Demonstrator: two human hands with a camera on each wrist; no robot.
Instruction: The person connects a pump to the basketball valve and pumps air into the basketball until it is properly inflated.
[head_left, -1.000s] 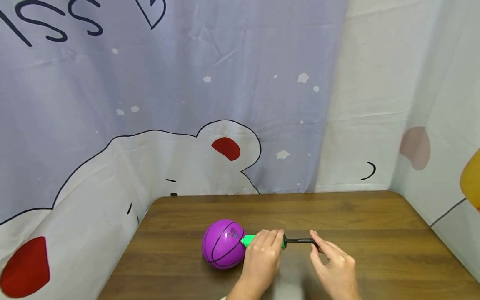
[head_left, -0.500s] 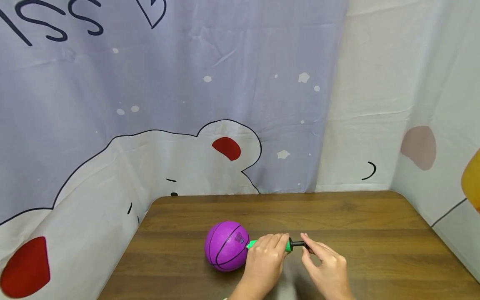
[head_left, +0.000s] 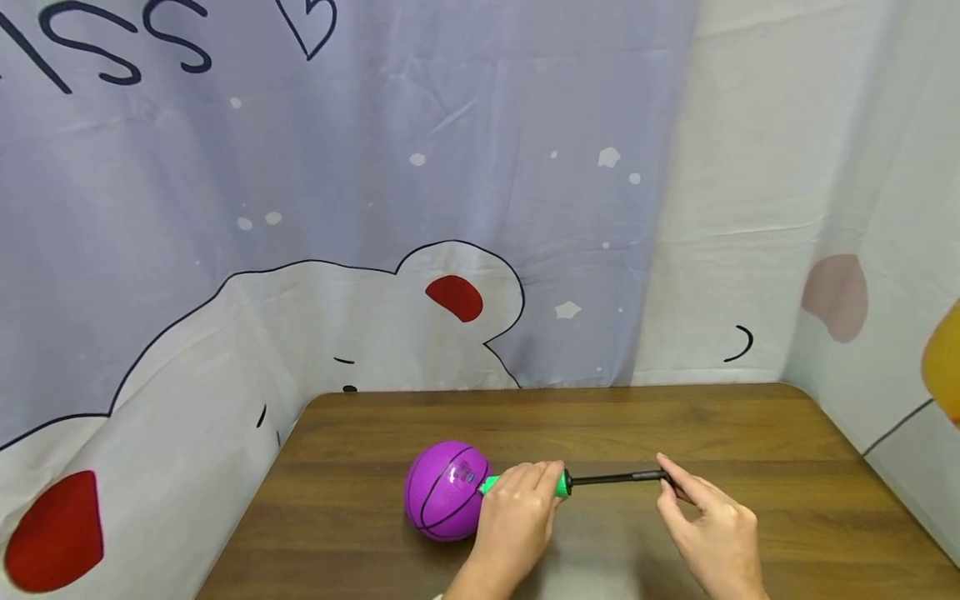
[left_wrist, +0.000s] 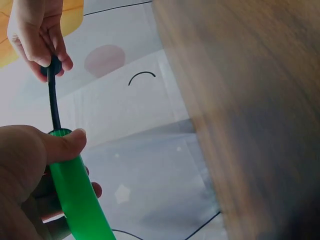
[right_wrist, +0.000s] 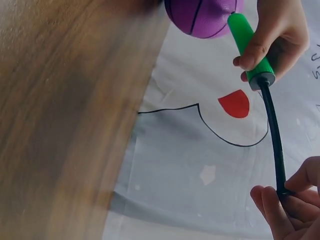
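Note:
A purple ball (head_left: 444, 492) with black basketball lines sits on the wooden table. The nozzle end of a green hand pump (right_wrist: 241, 31) meets its right side. My left hand (head_left: 517, 517) grips the pump's green barrel, thumb along it near the black collar in the left wrist view. Out of the barrel runs a long black rod (head_left: 615, 478), well extended to the right. At the rod's far end, my right hand (head_left: 712, 525) pinches the black handle (left_wrist: 51, 66) between thumb and fingers.
The brown wooden table (head_left: 360, 433) runs back to a printed cloth backdrop (head_left: 337, 183) with cartoon shapes. More of this white cloth (head_left: 862, 208) hangs along the right side.
My right hand first moved left, pushing the rod in, then drew it far out to the right. The ball and left hand shifted slightly right, then back left.

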